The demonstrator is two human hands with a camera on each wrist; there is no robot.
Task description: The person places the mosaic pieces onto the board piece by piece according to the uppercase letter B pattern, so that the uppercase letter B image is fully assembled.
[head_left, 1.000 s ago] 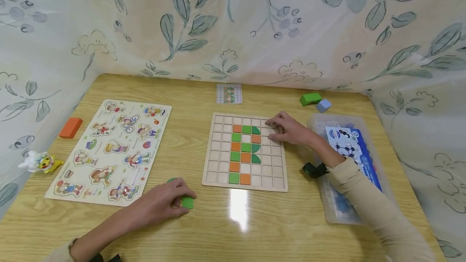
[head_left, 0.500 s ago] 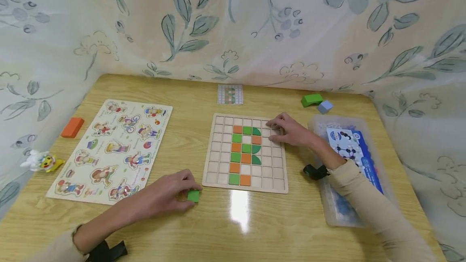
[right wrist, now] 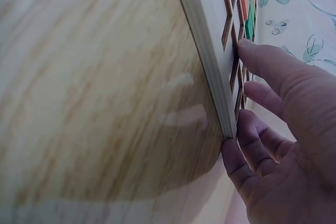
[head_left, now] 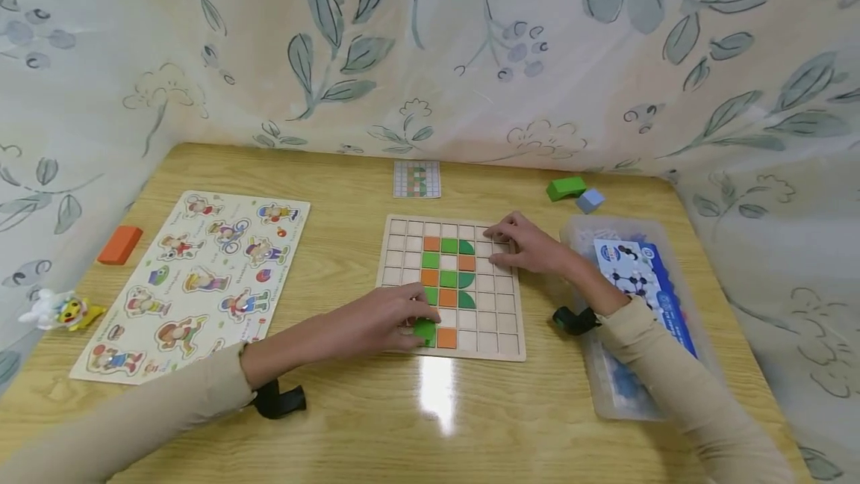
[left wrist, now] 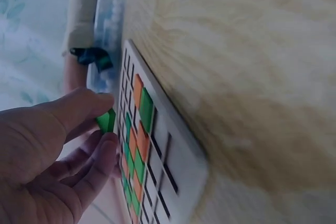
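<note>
Green square tile (head_left: 424, 329), being pinched in the left hand (head_left: 386, 320) over the near-left cells of the grid board (head_left: 510, 353), is lying far nearer this hand than the right hand (head_left: 527, 243), which is resting flat-fingered on the board's far-right corner.

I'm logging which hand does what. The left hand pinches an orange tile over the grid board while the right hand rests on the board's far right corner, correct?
Not quite: the tile pinched by the left hand is green, as the head view shows. The right hand does rest on the grid board.
</note>
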